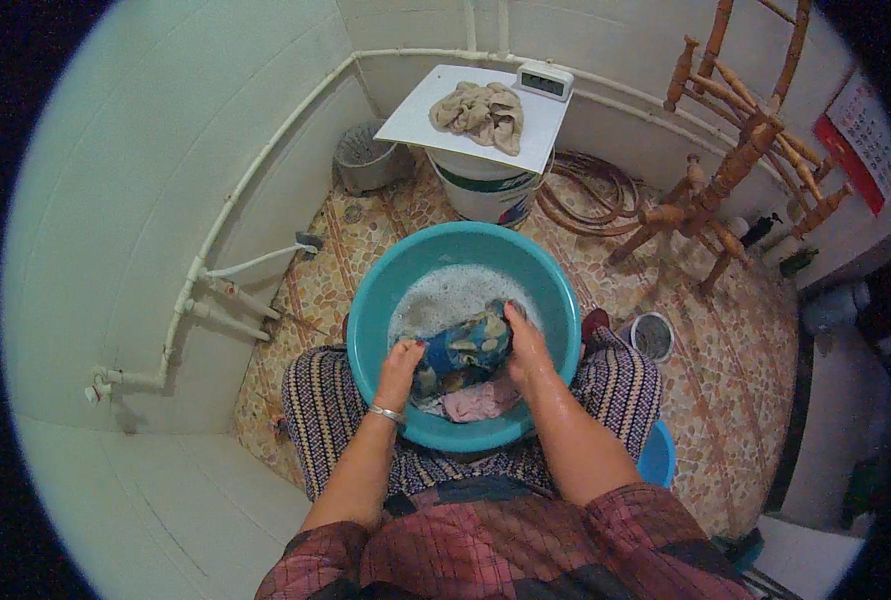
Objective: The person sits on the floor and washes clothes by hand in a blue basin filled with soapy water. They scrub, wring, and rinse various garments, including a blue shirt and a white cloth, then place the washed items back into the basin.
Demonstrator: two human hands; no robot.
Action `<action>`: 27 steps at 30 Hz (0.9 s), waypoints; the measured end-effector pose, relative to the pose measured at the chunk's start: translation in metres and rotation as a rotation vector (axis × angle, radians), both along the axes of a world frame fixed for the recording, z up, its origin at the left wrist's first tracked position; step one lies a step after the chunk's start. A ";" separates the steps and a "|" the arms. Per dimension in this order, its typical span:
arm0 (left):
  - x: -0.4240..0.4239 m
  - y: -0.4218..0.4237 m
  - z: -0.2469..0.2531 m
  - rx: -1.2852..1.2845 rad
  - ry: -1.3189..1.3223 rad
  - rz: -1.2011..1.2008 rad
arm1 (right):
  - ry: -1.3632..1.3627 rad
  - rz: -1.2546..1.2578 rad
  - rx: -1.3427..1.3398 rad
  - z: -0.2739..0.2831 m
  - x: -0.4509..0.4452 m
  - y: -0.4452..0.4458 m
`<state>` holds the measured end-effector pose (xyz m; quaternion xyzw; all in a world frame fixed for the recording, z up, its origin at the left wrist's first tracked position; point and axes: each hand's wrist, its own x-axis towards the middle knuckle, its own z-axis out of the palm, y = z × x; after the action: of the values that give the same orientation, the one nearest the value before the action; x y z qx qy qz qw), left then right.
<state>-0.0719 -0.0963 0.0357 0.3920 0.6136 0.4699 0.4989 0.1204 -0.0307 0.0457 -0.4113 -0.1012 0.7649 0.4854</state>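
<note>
A teal plastic basin (367, 300) with foamy water (453, 289) stands between my knees. Both hands hold a wet blue-green patterned cloth (468, 349) over the water. My left hand (400, 367), with a silver bracelet at the wrist, grips the cloth's left end. My right hand (524, 345) is closed around its right end. Below the patterned cloth, a pink cloth (479, 401) lies partly in the water at the basin's near side; what lies under it is hidden.
Beyond the basin a bucket (483, 195) bears a white board (415, 112) with a crumpled beige cloth (479, 116) and a digital clock (545, 80). Around stand a grey bin (366, 161), a coiled hose (588, 217), a wooden rack (738, 165), a small cup (651, 336) and a blue basin (659, 457).
</note>
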 end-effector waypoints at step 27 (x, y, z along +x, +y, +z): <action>0.024 0.079 -0.062 -0.293 0.912 -0.464 | -1.170 0.452 0.266 -0.089 -0.003 0.016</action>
<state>-0.0480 -0.0178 -0.0265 0.6082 0.7247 0.0386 0.3215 0.1178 -0.0142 -0.0428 -0.6657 -0.5275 0.4782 0.2233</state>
